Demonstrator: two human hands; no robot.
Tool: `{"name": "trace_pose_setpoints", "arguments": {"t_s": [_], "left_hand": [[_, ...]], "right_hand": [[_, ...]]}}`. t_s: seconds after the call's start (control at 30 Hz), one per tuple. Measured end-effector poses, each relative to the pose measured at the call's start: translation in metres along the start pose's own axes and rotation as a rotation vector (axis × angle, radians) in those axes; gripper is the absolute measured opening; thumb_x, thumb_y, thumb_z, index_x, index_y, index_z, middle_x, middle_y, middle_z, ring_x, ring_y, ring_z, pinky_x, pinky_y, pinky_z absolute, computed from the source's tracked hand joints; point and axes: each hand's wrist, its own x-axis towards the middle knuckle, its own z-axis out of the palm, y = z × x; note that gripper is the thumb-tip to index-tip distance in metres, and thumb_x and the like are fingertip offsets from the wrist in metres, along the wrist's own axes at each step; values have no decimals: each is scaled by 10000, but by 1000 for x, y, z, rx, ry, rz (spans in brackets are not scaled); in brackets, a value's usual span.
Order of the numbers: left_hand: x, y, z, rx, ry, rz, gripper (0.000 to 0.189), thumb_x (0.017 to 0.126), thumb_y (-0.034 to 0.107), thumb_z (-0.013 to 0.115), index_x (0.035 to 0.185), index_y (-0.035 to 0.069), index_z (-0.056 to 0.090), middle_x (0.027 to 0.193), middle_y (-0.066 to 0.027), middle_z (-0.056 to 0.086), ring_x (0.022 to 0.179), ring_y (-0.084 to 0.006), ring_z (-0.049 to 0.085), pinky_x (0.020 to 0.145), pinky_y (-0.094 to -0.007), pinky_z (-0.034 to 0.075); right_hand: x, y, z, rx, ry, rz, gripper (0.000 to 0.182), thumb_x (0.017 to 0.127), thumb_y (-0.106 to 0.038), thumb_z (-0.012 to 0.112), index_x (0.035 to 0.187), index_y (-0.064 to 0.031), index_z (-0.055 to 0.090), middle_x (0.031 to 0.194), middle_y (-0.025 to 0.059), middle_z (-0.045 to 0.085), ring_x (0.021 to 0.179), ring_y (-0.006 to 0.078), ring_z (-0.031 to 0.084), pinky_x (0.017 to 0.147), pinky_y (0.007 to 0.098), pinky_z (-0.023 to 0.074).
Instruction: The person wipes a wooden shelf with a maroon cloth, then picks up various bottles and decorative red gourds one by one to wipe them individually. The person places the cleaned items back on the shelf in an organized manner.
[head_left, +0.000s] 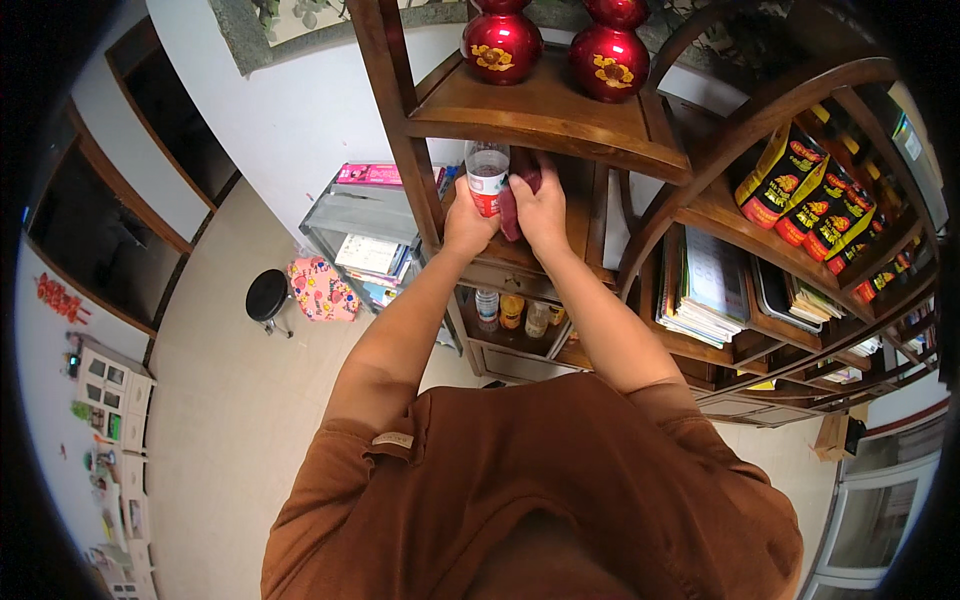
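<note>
In the head view my left hand (471, 229) is closed around the lower part of a clear plastic bottle (487, 166) with a red and white label. Beside it, my right hand (541, 210) grips a dark red cloth (510, 214), which lies against the bottle's right side. Both hands are in front of a compartment of a dark wooden shelf unit (555, 129), below the board that carries two shiny red gourd ornaments (501, 51). Whether the bottle rests on the shelf is hidden by the hands.
Lower in the unit stand several bottles and jars (511, 309). Black and yellow packages (784, 176) and stacked papers (705, 289) fill compartments at the right. A grey rack (360, 214) adjoins on the left, near a pink patterned bag (322, 289) and a black round stool (267, 295).
</note>
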Motion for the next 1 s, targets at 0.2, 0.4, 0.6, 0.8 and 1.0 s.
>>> {"name": "trace_pose_setpoints", "arguments": {"t_s": [0.2,0.4,0.6,0.8,1.0], "left_hand": [[3,-9,5,-3,-52,151,610,842,315,778,1270,111,395,1131,-261,681,1094,-475,643,900,-502,500],[1,11,2,12,-69,-64,621,835,218,793,1309,108,406,1155,-235,685,1104,-446,651,927,-488,501],[1,3,0,56,-22,12,795,648,118,936,1289,69,469,1227,-173,642,1147,-382,628,968,-454,503],[-1,6,-4,-81,-67,-27,803,653,112,934,1305,54,470,1231,-177,641,1147,-372,630,970,-459,502],[0,21,5,40,-61,-51,740,689,187,932,1256,56,474,1179,-190,683,1093,-387,661,935,-463,514]], "right_hand": [[5,-12,30,-163,-34,-225,686,922,-237,655,1495,28,388,1415,343,483,1293,488,499,1105,466,408],[-25,10,1,-268,-244,156,657,927,-195,652,1501,13,409,1449,260,505,1326,454,498,1122,440,405],[-48,-19,-67,-640,-412,-288,477,914,-169,678,1363,-26,604,1389,204,586,1337,422,499,1150,466,390],[-56,-14,-85,-1004,-569,-44,562,987,-476,586,1430,-131,597,1554,99,488,1480,355,359,1219,538,262],[-33,18,-84,-1146,-383,-14,564,1016,-465,528,1427,-82,583,1553,128,483,1465,390,363,1221,527,242]]}}
